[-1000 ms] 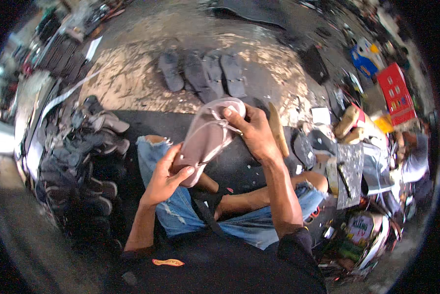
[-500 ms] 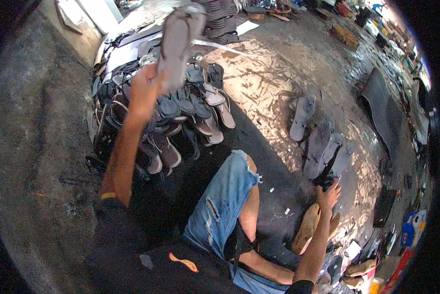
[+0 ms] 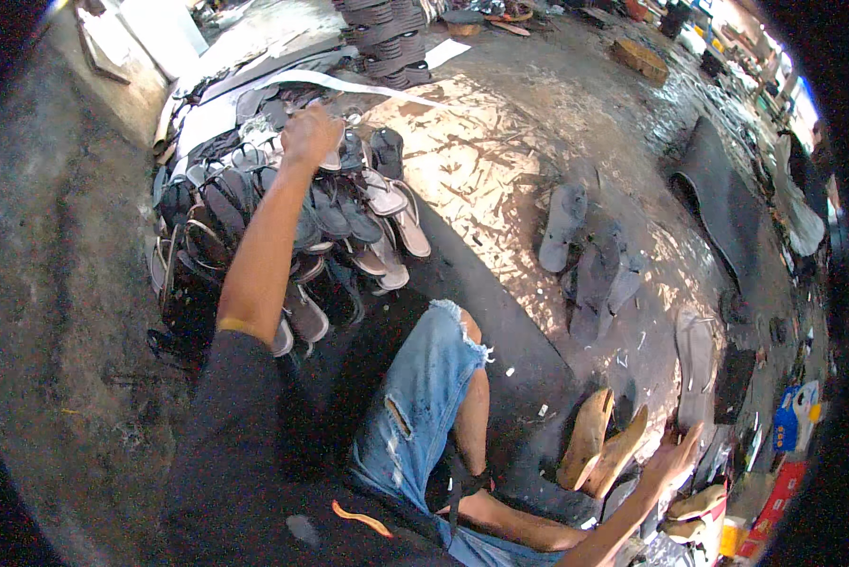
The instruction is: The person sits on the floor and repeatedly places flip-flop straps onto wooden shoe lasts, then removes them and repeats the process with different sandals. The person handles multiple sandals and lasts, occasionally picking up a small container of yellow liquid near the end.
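My left hand (image 3: 313, 137) is closed over the top of a heap of flip-flops (image 3: 325, 210). Its fingers hide what they hold; the light edge of a sandal shows just below them. Out to the right, my right hand (image 3: 672, 458) grips the near end of a grey flip-flop (image 3: 695, 364), which points away from me. A pair of wooden shoe lasts (image 3: 587, 439) lies just left of that hand. Farther off, a dark sandal (image 3: 563, 227) and a small overlapping group of dark sandals (image 3: 597, 283) rest on the sunlit floor.
Stacked dark soles (image 3: 382, 42) stand behind the heap, beside a long white strip (image 3: 349, 85). A large dark sheet (image 3: 718, 203) lies at the right. More lasts (image 3: 697, 503) and a blue package (image 3: 795, 416) are at the lower right. My bent knee (image 3: 467, 331) is in the middle.
My left hand, which held a grey flip-flop raised, has come down onto the heap. My right hand has moved right and nearer, from the dark sandals to a grey flip-flop.
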The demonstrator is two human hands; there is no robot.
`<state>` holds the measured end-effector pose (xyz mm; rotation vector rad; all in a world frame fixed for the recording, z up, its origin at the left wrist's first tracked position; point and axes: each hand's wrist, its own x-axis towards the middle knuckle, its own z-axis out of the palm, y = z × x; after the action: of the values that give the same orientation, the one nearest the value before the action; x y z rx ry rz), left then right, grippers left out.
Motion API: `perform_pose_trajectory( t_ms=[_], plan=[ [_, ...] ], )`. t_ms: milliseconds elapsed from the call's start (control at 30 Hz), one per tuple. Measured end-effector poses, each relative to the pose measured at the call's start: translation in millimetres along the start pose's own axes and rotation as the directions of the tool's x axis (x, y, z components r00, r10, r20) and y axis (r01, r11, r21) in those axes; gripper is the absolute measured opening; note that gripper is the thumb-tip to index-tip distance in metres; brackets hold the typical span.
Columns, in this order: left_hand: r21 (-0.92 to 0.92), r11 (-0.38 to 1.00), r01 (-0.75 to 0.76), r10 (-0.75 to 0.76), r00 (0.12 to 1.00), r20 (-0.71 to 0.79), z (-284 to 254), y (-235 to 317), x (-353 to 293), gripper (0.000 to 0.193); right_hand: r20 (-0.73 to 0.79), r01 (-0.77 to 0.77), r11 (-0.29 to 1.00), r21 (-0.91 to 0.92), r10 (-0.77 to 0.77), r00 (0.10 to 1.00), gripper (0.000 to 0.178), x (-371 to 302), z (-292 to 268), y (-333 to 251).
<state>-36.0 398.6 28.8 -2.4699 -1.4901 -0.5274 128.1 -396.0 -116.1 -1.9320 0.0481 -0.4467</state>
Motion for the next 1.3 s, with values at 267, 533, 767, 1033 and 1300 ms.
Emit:
perform_pose_trajectory(
  t_ms=[267, 533, 767, 1033, 1300],
  plan=[
    [-0.896, -0.235, 0.378, 0.774, 0.630, 0.062, -147, 145, -367, 0.064, 0.673, -0.718, 0.514, 0.470, 0.318, 0.668, 0.035, -230, 48, -145],
    [-0.904, -0.278, -0.325, 0.828, 0.396, -0.397, -198, 146, -393, 0.054, 0.425, -0.163, 0.978, 0.128, 0.095, 0.900, 0.021, -157, -23, -176],
    [-0.740, -0.441, -0.508, 0.758, 0.230, -0.610, -218, 149, -400, 0.038, 0.732, -0.195, 0.930, 0.311, -0.104, 0.673, 0.026, -145, -47, -257],
    [-0.744, -0.514, -0.427, 0.733, 0.231, -0.639, -211, 146, -400, 0.038, 0.836, -0.455, 0.814, 0.360, -0.066, 0.544, 0.024, -145, -35, -243],
    [-0.775, -0.474, -0.418, 0.752, 0.265, -0.603, -197, 137, -406, 0.039, 0.855, -0.455, 0.842, 0.291, -0.015, 0.519, 0.015, -146, -30, -244]
  ],
)
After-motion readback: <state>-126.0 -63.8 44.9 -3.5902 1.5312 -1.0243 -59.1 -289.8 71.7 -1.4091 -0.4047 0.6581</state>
